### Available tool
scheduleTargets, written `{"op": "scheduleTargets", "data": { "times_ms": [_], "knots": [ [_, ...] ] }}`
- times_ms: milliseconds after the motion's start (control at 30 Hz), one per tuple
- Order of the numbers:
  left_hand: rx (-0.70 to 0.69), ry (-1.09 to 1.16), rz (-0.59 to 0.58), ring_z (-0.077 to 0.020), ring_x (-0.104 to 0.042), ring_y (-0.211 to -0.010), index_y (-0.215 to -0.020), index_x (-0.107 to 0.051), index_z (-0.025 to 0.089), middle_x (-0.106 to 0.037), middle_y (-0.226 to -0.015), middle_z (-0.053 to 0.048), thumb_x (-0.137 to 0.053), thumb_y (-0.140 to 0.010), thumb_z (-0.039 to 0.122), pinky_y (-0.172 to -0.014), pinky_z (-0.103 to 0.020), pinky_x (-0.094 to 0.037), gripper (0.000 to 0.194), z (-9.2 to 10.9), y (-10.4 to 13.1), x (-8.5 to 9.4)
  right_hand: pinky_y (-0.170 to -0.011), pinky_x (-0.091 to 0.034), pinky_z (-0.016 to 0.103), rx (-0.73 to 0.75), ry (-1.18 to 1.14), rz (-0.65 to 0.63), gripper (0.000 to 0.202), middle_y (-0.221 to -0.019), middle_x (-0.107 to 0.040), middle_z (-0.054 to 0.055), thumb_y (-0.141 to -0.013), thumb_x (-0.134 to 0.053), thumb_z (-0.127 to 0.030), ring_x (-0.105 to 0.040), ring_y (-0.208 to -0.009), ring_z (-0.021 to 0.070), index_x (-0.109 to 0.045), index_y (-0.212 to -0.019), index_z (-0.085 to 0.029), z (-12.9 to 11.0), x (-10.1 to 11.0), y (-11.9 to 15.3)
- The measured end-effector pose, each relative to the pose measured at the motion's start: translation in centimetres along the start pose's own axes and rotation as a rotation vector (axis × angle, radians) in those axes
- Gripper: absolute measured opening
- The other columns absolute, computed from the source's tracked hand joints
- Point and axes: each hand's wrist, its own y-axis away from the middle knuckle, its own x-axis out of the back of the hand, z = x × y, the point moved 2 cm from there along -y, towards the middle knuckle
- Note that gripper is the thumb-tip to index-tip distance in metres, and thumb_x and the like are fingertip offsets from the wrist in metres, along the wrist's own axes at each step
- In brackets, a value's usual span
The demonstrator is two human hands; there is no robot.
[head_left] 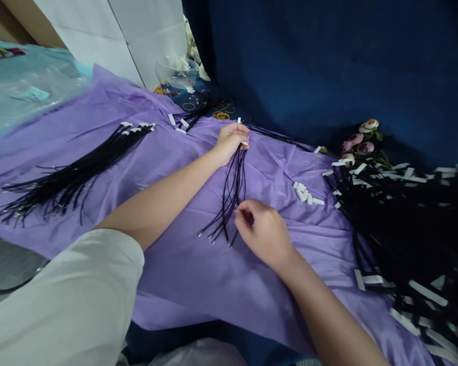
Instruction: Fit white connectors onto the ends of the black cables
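My left hand [232, 141] is closed around the top of a small bundle of black cords [232, 185], near a white tag at their upper end. The cords hang down over the purple cloth, and small metal clasps show at their lower ends. Lower and to the right, my right hand [262, 229] has its fingers curled in a pinch against one side of the same cords. Its fingertips are partly hidden, but they appear to hold a strand. A larger bunch of black cords [80, 170] with white tags lies to the left.
A big heap of tagged black cords [412, 218] covers the right side. Loose white tags [305, 193] lie on the purple cloth [198, 284]. At the back are artificial flowers [362, 142], yellow rubber bands [221, 116] and a clear plastic bowl [177, 71]. Plastic bags [30, 94] lie far left.
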Motion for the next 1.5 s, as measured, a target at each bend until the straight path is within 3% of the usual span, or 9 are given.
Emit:
{"op": "scheduleTargets", "data": {
  "times_ms": [200,400,567,767,1133,1333,1500],
  "knots": [
    [-0.014,0.009,0.008,-0.0125,-0.057,-0.061,-0.075,-0.056,0.015,-0.056,-0.065,-0.001,-0.055,-0.066,0.000,-0.061,-0.028,-0.050,0.018,0.0,0.0,0.0,-0.046,-0.030,0.021,-0.164,-0.772,-0.209,0.026,-0.055,-0.042,-0.006,-0.087,-0.052,-0.041,-0.037,-0.046,0.0069,-0.052,-0.073,-0.019,1.9,1.9,-1.0],
    [-0.010,0.007,0.014,-0.0123,-0.056,-0.060,-0.075,-0.056,0.015,-0.055,-0.063,-0.001,-0.055,-0.066,0.000,-0.061,-0.028,-0.050,0.017,-0.1,-0.1,0.1,-0.045,-0.027,0.020,-0.254,-1.127,-0.316,0.033,-0.061,-0.049,-0.005,-0.082,-0.061,-0.045,-0.038,-0.044,0.0038,-0.051,-0.069,-0.017,2.0,2.2,-1.0],
    [-0.017,0.021,0.011,-0.0128,-0.057,-0.060,-0.076,-0.056,0.015,-0.054,-0.061,0.000,-0.056,-0.067,0.001,-0.060,-0.027,-0.050,0.017,-0.2,-0.2,0.1,-0.043,-0.026,0.020,-0.340,-1.214,-0.389,0.032,-0.069,-0.053,-0.003,-0.081,-0.063,-0.045,-0.042,-0.047,0.0039,-0.050,-0.072,-0.017,1.4,1.8,-0.7],
    [0.012,0.020,0.026,-0.0146,-0.059,-0.064,-0.076,-0.056,0.014,-0.054,-0.065,-0.002,-0.055,-0.068,0.000,-0.068,-0.032,-0.051,0.017,-0.1,-0.1,0.0,-0.045,-0.035,0.019,-0.418,-1.323,-0.373,0.032,-0.067,-0.056,-0.005,-0.076,-0.069,-0.044,-0.047,-0.047,0.0048,-0.048,-0.077,-0.019,1.2,1.7,-0.6],
    [0.001,0.015,0.024,-0.0135,-0.058,-0.066,-0.077,-0.056,0.015,-0.055,-0.063,0.000,-0.054,-0.066,0.000,-0.068,-0.030,-0.052,0.019,-0.1,-0.1,0.0,-0.052,-0.046,0.018,-0.350,-1.404,-0.384,0.021,-0.068,-0.060,-0.005,-0.082,-0.066,-0.033,-0.055,-0.049,0.0051,-0.051,-0.080,-0.019,1.4,1.8,-0.7],
    [0.021,0.021,0.029,-0.0135,-0.057,-0.064,-0.079,-0.054,0.016,-0.053,-0.064,0.000,-0.053,-0.065,-0.001,-0.067,-0.030,-0.050,0.021,0.1,0.1,-0.2,-0.063,-0.054,0.024,-0.322,-1.402,-0.374,0.023,-0.073,-0.065,-0.004,-0.080,-0.068,-0.028,-0.059,-0.052,0.0062,-0.059,-0.100,-0.020,1.2,2.0,-0.5],
    [0.015,0.022,0.013,-0.0130,-0.057,-0.061,-0.083,-0.052,0.016,-0.054,-0.065,0.000,-0.052,-0.066,0.001,-0.063,-0.029,-0.049,0.023,-0.1,-0.1,0.0,-0.065,-0.055,0.024,-0.303,-1.418,-0.325,0.018,-0.073,-0.068,-0.003,-0.076,-0.073,-0.028,-0.061,-0.054,0.0066,-0.063,-0.088,-0.020,1.3,1.8,-0.5]
  ]
}}
